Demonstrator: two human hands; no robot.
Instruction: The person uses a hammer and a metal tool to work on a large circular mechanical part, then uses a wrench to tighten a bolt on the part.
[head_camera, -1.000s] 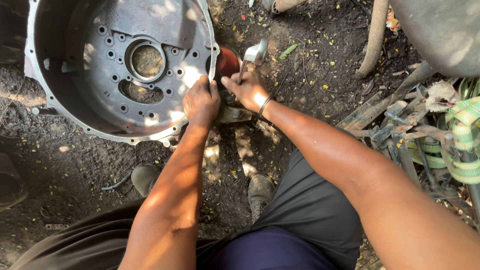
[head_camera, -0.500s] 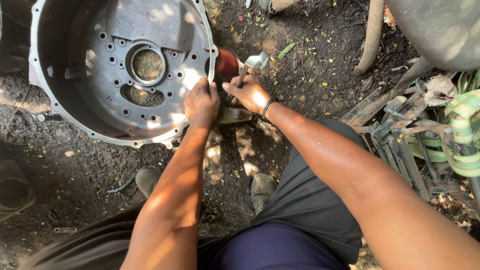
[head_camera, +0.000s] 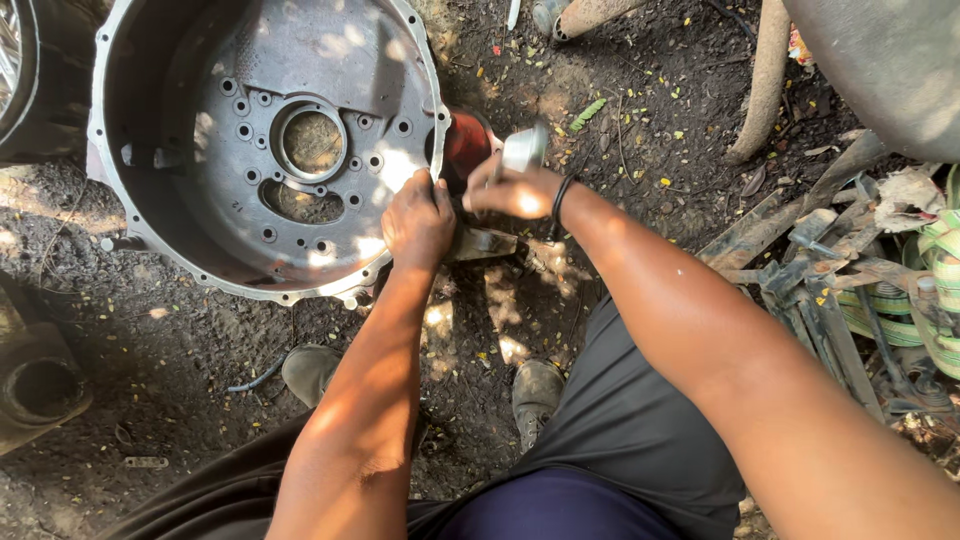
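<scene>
The left hand (head_camera: 418, 222) is curling over the near right rim of a large grey metal bell housing (head_camera: 262, 150), fingers clenched on its edge. The right hand (head_camera: 512, 190) is gripping a hammer (head_camera: 522, 150), its shiny head sitting just above the knuckles, close beside a red round part (head_camera: 466, 142) at the housing's rim. The housing is lying open side up on the dark dirt ground (head_camera: 640, 90). Two shoes (head_camera: 538, 388) are resting below, with scrap metal bars (head_camera: 800, 250) lying to the right.
</scene>
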